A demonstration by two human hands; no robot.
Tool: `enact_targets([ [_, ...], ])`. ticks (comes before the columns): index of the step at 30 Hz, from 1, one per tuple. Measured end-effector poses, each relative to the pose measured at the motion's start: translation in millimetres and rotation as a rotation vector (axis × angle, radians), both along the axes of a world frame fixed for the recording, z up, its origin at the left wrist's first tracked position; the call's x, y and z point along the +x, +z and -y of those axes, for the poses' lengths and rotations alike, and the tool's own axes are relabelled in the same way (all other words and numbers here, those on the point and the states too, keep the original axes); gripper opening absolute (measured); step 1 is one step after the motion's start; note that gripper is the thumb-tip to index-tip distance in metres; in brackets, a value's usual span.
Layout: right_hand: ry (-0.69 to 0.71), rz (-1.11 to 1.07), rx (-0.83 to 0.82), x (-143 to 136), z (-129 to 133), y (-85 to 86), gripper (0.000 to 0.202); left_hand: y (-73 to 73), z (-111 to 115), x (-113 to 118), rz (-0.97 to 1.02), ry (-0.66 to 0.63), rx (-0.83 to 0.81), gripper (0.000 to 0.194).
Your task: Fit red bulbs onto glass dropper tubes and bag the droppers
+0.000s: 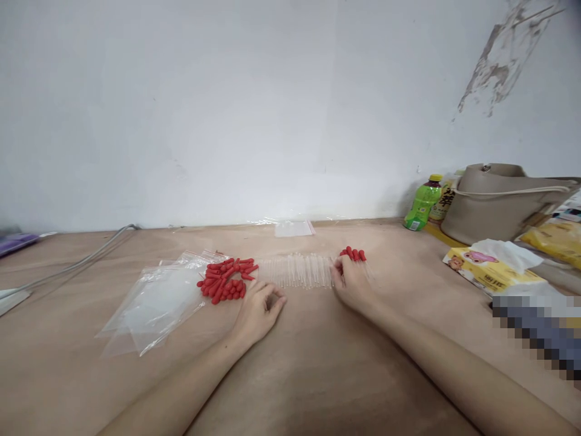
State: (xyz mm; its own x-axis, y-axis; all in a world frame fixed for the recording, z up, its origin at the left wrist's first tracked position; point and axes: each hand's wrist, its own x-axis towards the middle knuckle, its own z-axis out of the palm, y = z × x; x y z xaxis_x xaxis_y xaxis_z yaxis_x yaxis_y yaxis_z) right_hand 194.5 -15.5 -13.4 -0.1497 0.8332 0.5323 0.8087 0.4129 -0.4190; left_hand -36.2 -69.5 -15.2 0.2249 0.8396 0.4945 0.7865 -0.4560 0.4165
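Observation:
Low over the table, my left hand (pixel 258 310) rests with its fingers loosely curved and a gap between thumb and forefinger; I see nothing in it. Just beyond it lies a pile of red rubber dropper bulbs (pixel 222 284). A row of thin clear tubes (pixel 297 270) stretches between my two hands. At the row's right end, my right hand (pixel 351 281) has its fingers curled in, and what they hold is hidden. Right behind those fingers are several droppers with red bulbs (pixel 356 254), their clear stems partly covered by the hand.
Clear zip bags (pixel 158 303) overlap on the left, and a small one (pixel 294 228) lies near the wall. A grey cable (pixel 91 257) runs at far left. To the right stand a green bottle (pixel 423 204), a beige bag (pixel 490 206) and a yellow tissue pack (pixel 494 272).

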Motion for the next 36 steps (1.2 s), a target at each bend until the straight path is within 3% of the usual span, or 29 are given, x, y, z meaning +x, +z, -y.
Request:
enact_targets([
  [3, 0.243, 0.011, 0.05, -15, 17, -8.3, 0.015, 6.7, -6, -10, -0.124, 0.157, 0.104, 0.012],
  [7, 0.427, 0.078, 0.135, -24, 27, -16.4, 0.022, 23.9, -20, -34, -0.311, 0.262, 0.158, 0.014],
  [14, 0.533, 0.077, 0.113, -23, 24, -18.4, 0.02, 43.2, -52, -58, -0.552, 0.03, 0.015, 0.019],
  [23, 0.555, 0.072, 0.086, -22, 25, -17.0, 0.016, 47.0, -76, -62, -0.556, -0.047, -0.098, 0.015],
  [27, 0.567, 0.005, 0.066, -23, 25, -16.5, 0.017, 56.2, -67, -63, -0.487, -0.063, -0.069, 0.013],
  [30, 0.541, -0.033, 0.05, -23, 25, -17.2, 0.019, 56.1, -44, -51, -0.286, -0.092, -0.02, 0.009],
  [36, 0.519, -0.035, 0.058, -23, 23, -20.8, 0.025, 20.9, -3, -12, 0.024, -0.186, -0.124, 0.011],
])
